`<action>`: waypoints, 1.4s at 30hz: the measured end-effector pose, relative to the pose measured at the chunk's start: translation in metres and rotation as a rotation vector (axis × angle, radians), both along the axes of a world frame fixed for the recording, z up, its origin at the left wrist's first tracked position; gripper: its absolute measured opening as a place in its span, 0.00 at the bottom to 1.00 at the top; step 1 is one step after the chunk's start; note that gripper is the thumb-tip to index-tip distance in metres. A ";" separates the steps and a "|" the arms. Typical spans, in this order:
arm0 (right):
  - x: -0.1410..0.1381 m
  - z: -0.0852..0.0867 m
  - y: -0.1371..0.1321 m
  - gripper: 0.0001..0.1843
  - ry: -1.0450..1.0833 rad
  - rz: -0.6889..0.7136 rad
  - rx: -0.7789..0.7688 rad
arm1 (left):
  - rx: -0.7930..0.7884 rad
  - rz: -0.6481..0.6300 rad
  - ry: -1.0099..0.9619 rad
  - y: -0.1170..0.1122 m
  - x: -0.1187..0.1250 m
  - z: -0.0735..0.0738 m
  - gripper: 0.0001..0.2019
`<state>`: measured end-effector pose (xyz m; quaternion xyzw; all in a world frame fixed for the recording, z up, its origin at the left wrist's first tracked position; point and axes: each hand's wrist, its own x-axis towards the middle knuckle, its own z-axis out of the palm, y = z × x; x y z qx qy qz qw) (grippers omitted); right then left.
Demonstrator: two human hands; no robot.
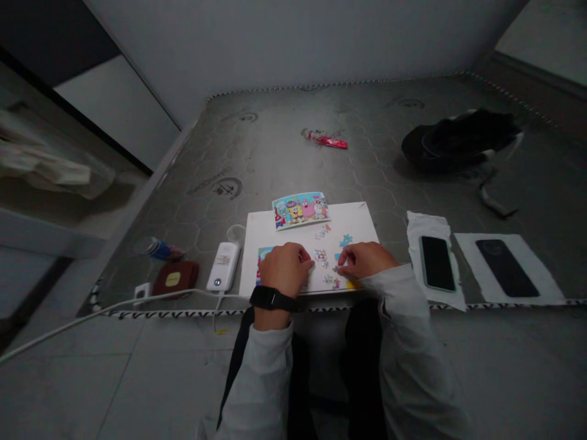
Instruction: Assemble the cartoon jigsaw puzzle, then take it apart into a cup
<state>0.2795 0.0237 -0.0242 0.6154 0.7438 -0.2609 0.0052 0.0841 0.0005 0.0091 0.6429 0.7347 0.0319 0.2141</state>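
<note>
Your left hand (284, 269) and right hand (368, 259) stand apart over the white board (349, 215) (whether either pinches anything, you cannot tell from here), and the loose puzzle pieces (320, 256) between them could scatter if your right sleeve (403, 296) drags inward.

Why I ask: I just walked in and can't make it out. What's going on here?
A person has both hands over a white board with jigsaw pieces on it. The right hand has its fingertips down by the loose pieces, and the left hand is over the board's left part, partly covering a colourful patch. Whether either hand grips a piece is too small to tell. Loose pieces lie between the hands, and a cartoon picture card lies across the board's far edge.
</note>
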 end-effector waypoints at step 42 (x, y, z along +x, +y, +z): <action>-0.025 -0.021 0.007 0.04 0.222 -0.009 0.101 | -0.104 0.017 0.021 0.008 0.008 -0.016 0.13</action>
